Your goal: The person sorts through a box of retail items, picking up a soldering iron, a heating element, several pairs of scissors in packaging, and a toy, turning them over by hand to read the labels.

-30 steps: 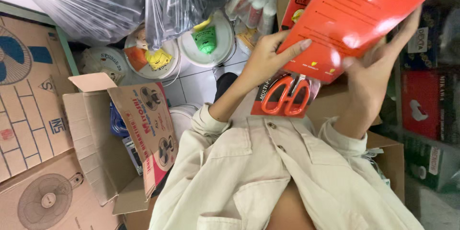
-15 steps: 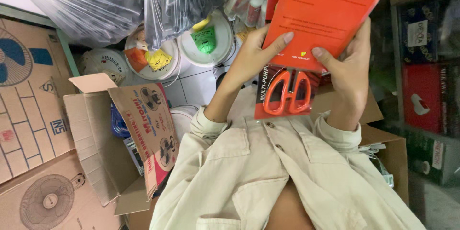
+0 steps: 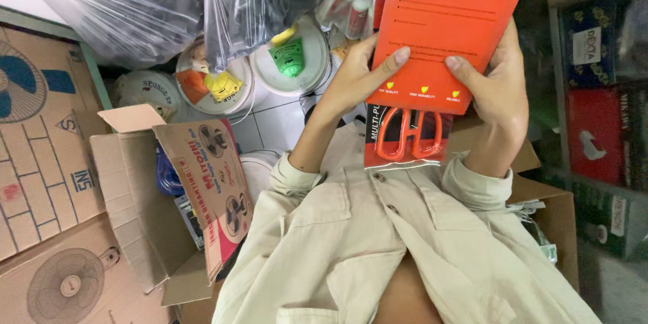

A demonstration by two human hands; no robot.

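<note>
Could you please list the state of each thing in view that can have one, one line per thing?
Orange card: held up in both hands, printed side to the camera.
Scissors pack: behind the card, orange handles showing below it.
Left hand: gripping the card's left edge.
Right hand: gripping the card's right edge.
Cardboard box: open, flaps up.
White buckets: lids on.
Plastic bags: full, bunched.

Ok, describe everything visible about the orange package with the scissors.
The scissors package is a flat orange card with small dark print and three small yellow marks near its lower edge. Below that edge, orange looped scissor handles show under clear plastic on a darker backing. It is held up, slightly tilted, its top cut off by the frame. The left hand grips its left side, the right hand its right.
</note>
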